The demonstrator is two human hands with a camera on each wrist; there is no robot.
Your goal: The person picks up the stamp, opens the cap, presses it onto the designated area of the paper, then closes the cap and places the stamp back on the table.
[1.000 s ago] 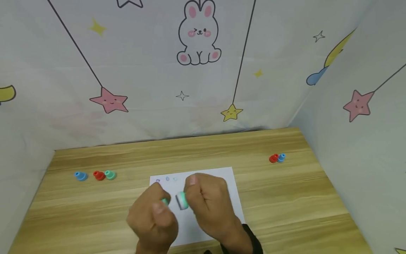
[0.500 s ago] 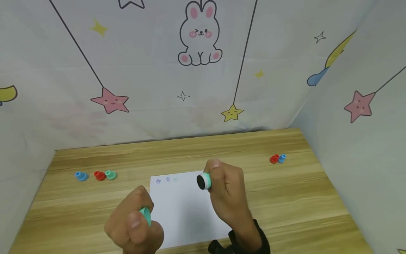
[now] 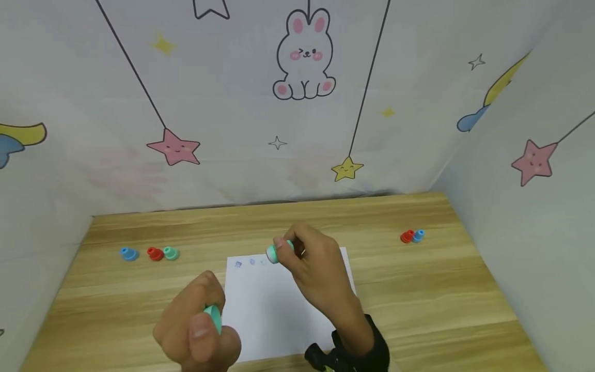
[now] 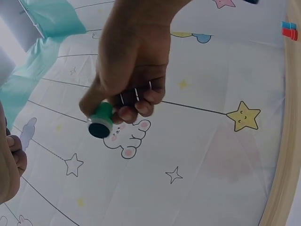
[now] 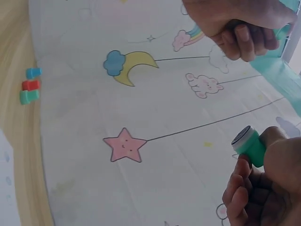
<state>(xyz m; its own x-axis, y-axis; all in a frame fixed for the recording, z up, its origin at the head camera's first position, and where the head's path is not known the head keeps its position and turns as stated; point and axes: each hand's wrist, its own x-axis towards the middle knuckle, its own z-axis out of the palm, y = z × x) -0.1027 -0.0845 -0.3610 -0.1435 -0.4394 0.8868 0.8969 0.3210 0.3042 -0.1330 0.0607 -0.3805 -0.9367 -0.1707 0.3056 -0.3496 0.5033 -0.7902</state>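
Note:
My right hand (image 3: 321, 266) pinches a small green stamp (image 3: 273, 253) between thumb and fingers, above the upper part of a white sheet of paper (image 3: 279, 315). Its dark round printing face shows below a white rim on the stamp (image 4: 99, 127) in the left wrist view. My left hand (image 3: 197, 323) is curled around a green cap (image 3: 214, 319), left of the paper's lower half; most of the cap is hidden in the fist. Several small faint prints (image 3: 238, 264) run along the paper's top left edge.
On the wooden table (image 3: 418, 289), a blue stamp (image 3: 128, 253), a red one (image 3: 155, 253) and a green one (image 3: 171, 253) stand at the left. A red stamp (image 3: 407, 236) and a blue stamp (image 3: 419, 235) stand at the back right. Patterned cloth walls (image 3: 232, 103) enclose the table.
My hands have moved apart, the left toward the lower left with the cap. My right hand first went right, then back left over the paper, turning the stamp's face away from the head camera.

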